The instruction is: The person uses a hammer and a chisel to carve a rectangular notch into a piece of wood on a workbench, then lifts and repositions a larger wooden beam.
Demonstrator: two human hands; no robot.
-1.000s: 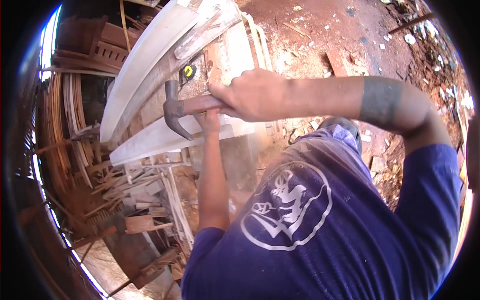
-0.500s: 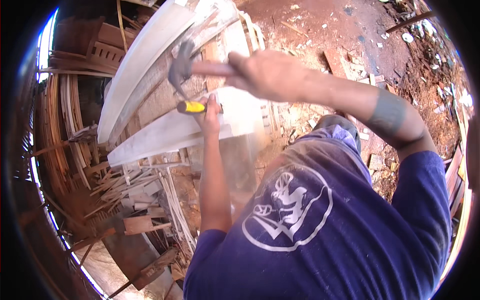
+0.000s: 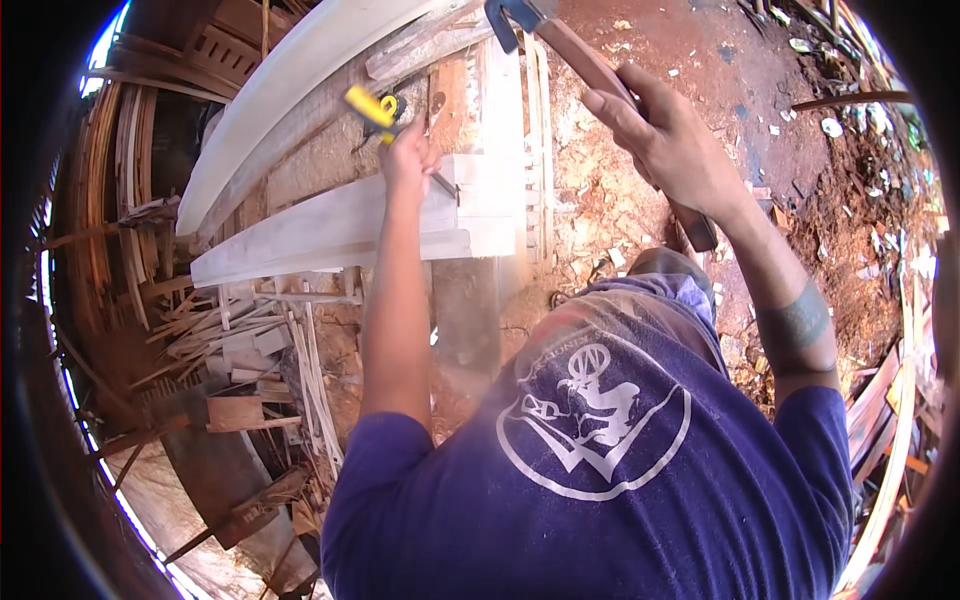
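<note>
**Chisel [image 3: 362, 103] at the board's end, claw hammer [image 3: 583, 62] held apart**

At left, a curved pale timber [image 3: 270, 105] lay beyond a tapered pale board [image 3: 320, 240]. The left hand [image 3: 408, 165] was wrapped around the chisel, its blade over the board's wider right end; whether the tip touched could not be told. The chisel looked light and stiff, best held by the handle, clear of the edge. At right, the right hand [image 3: 675, 150] was clamped mid-shaft on the hammer, which seemed head-heavy, better controlled lower down its wooden shaft.

On my monitor I see reddish dirt floor [image 3: 665, 45] (wood chips [image 3: 598, 222] scattered), long planks [image 3: 96, 200] left, slat scraps [image 3: 205, 318], daylight through wall gaps [image 3: 106, 42].
</note>
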